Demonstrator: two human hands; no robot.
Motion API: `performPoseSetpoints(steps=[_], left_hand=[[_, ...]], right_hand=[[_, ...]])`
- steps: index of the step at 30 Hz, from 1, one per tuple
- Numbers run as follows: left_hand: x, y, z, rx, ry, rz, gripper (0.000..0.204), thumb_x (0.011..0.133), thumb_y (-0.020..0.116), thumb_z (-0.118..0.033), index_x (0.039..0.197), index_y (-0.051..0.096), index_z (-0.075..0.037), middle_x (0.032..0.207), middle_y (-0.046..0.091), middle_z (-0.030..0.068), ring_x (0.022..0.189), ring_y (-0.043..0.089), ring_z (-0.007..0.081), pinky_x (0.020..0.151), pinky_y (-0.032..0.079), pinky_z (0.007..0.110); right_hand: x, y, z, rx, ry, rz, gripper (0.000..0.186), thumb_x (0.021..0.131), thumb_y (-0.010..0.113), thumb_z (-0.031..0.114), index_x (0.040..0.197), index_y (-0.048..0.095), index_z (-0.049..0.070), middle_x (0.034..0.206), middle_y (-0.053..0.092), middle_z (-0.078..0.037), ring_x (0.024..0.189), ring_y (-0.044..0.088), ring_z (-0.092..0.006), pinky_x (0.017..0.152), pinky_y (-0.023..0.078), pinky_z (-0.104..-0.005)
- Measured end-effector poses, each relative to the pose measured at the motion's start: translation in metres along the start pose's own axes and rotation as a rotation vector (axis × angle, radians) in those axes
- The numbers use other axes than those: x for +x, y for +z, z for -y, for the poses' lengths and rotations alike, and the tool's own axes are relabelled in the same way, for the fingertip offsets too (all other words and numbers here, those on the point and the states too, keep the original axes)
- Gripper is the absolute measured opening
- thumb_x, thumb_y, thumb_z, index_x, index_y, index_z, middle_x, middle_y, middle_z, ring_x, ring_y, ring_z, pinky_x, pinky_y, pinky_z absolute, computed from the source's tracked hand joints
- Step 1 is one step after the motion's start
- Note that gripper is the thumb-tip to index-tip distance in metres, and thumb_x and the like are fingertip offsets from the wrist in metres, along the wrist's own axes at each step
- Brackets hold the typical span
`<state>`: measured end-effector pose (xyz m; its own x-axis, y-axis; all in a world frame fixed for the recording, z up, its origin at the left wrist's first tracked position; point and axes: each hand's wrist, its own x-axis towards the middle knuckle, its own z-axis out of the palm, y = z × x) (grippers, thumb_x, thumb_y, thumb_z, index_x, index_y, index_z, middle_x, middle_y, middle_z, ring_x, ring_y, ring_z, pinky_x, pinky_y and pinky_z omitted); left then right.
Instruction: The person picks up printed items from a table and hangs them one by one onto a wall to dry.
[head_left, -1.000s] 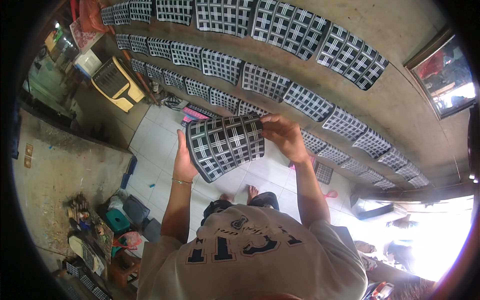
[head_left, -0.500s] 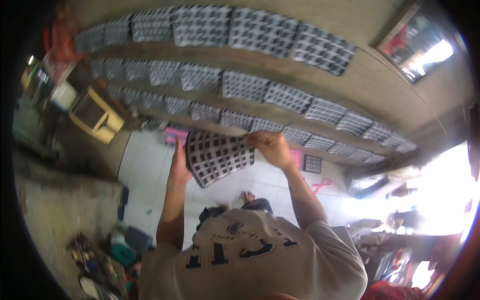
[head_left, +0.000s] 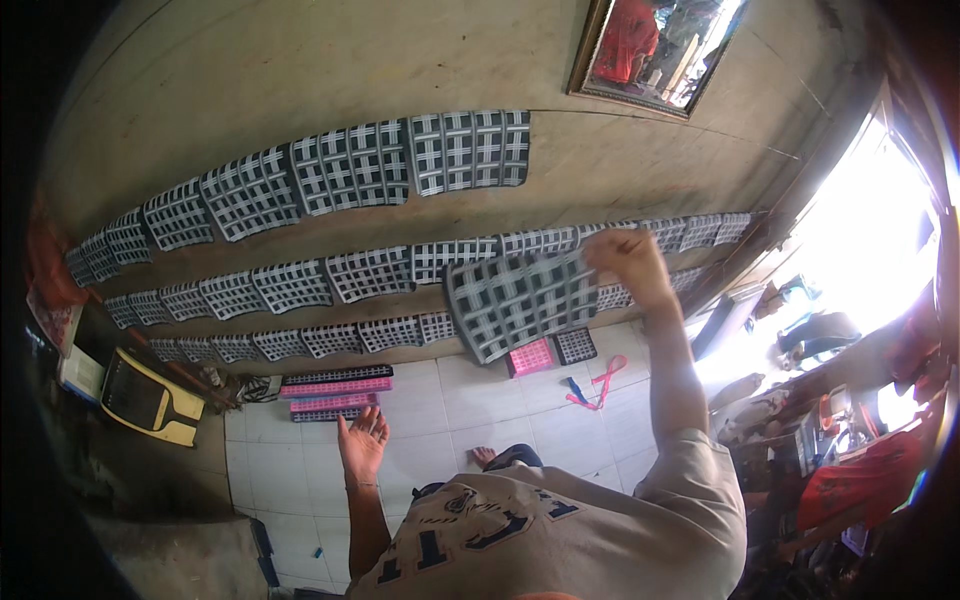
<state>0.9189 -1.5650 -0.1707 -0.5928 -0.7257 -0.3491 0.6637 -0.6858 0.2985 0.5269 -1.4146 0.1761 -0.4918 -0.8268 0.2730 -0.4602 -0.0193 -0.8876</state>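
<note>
Head | right hand (head_left: 630, 262): clamped on 1 checked mat (head_left: 525, 302) | left hand (head_left: 363, 450): fingers apart | 3 hanging mat rows (head_left: 369, 275)

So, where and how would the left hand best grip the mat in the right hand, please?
Probably by the left edge of the mat, approaching from the left: the right hand pinches its upper right corner, so that edge is free, and the open left hand is on that side.

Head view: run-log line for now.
left hand: open, empty | right hand: grips plaid mat by upper right corner | wall: similar mats in rows | floor: pink-and-black stack
</note>
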Motion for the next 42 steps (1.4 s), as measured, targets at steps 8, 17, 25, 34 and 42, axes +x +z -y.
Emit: performPoseSetpoints(steps=[8,17,25,34,42], left_hand=[[0.025,0.016,0.043,0.043,0.04,-0.093,0.053,0.089,0.041,-0.053,0.101,0.053,-0.002,0.108,0.053,0.0099,0.093,0.048,0.0225,0.086,0.039,0.037],[0.029,0.014,0.083,-0.004,0.107,-0.214,0.054,0.09,0.039,-0.051,0.111,0.046,-0.001,0.111,0.051,0.0097,0.096,0.047,0.0232,0.087,0.038,0.038],[0.029,0.013,0.115,-0.019,0.11,-0.258,0.056,0.09,0.037,-0.051,0.114,0.043,-0.001,0.113,0.05,0.0103,0.099,0.046,0.0243,0.088,0.037,0.039],[0.03,0.031,0.133,-0.018,0.09,-0.269,0.055,0.09,0.037,-0.052,0.112,0.044,-0.001,0.114,0.049,0.0113,0.095,0.048,0.0244,0.087,0.038,0.039],[0.032,0.035,0.139,-0.019,0.091,-0.295,0.055,0.091,0.036,-0.052,0.11,0.045,-0.002,0.111,0.051,0.0111,0.094,0.048,0.0239,0.086,0.04,0.039]], right_hand=[[0.08,-0.127,0.017,0.114,-0.295,-0.334,0.017,0.08,0.061,0.01,0.09,0.064,-0.003,0.077,0.062,-0.003,0.068,0.055,-0.0082,0.062,0.044,-0.0206],[0.189,-0.153,-0.016,0.263,-0.355,-0.138,0.014,0.082,0.059,0.009,0.091,0.064,-0.002,0.08,0.062,-0.003,0.07,0.057,-0.009,0.066,0.047,-0.0227],[0.221,-0.146,-0.042,0.305,-0.245,-0.053,0.015,0.082,0.058,0.008,0.091,0.064,-0.002,0.08,0.063,-0.004,0.07,0.058,-0.0095,0.066,0.047,-0.0229],[0.23,-0.145,-0.054,0.324,-0.16,-0.039,0.022,0.084,0.055,0.011,0.099,0.062,-0.004,0.082,0.063,-0.005,0.07,0.059,-0.01,0.065,0.047,-0.0229],[0.223,-0.141,-0.057,0.251,-0.206,-0.018,0.029,0.087,0.053,0.013,0.112,0.057,-0.002,0.087,0.063,-0.008,0.072,0.061,-0.0118,0.065,0.05,-0.0237]])
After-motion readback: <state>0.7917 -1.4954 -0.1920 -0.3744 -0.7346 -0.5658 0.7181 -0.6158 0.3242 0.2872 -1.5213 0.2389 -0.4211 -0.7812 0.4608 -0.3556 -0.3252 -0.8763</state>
